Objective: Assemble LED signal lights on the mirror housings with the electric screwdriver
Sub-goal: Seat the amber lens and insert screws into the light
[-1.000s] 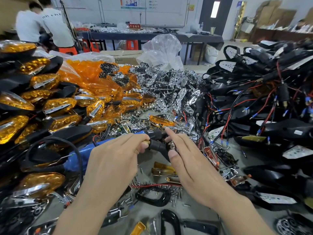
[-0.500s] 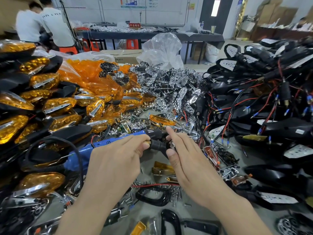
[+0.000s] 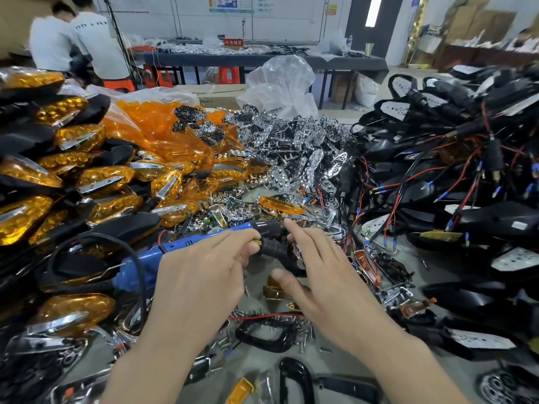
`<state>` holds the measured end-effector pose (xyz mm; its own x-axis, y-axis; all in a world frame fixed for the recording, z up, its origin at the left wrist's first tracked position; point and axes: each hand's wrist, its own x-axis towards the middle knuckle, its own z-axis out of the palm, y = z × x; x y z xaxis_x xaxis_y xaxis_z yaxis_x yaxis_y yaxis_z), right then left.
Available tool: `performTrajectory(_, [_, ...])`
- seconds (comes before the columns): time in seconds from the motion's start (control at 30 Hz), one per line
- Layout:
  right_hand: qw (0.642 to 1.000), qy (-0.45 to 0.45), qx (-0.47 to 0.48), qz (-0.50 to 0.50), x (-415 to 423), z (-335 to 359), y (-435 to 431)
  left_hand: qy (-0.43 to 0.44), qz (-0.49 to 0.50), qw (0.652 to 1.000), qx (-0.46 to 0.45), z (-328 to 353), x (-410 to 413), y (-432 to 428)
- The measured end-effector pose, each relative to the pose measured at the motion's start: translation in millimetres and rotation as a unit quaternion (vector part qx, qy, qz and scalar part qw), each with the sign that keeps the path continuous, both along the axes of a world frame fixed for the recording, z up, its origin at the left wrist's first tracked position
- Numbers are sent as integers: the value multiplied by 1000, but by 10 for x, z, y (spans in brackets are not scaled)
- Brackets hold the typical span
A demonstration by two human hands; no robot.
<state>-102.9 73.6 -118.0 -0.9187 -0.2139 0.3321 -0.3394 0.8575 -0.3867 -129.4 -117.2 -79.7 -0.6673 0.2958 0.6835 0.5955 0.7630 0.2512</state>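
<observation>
From my remote seat I see both hands meeting over the middle of the table (image 3: pixel 256 357), joined on one small part. My left hand (image 3: pixel 204 275) has its fingers drawn together, and thumb and forefinger pinch the brass threaded end (image 3: pixel 254 242) of a black housing stem (image 3: pixel 274 250). My right hand (image 3: pixel 323 275) wraps the other end of that stem: its thumb (image 3: pixel 281 277) presses from below and the fingers curve over the top, hiding the rest of the piece. The right forefinger tip (image 3: pixel 288 224) reaches up to the black nose of the electric screwdriver (image 3: pixel 186 247); I cannot tell whether it touches.

The screwdriver lies unheld just behind my left hand, its blue body slanting up to the right. Amber signal lights (image 3: pixel 96 182) are heaped at left, chrome reflectors (image 3: pixel 294 147) behind, wired black housings (image 3: pixel 466 185) at right. Loose screws (image 3: pixel 303 330) lie scattered below my hands.
</observation>
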Motion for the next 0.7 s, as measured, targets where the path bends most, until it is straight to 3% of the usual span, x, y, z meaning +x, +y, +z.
performTrajectory(0.23, [998,55,10,-33,-29,18,-56,-7,6,1000,1,9,15,36])
performTrajectory(0.7, [998,15,23,-50,7,108,-79,7,-8,1000,-16,14,25,48])
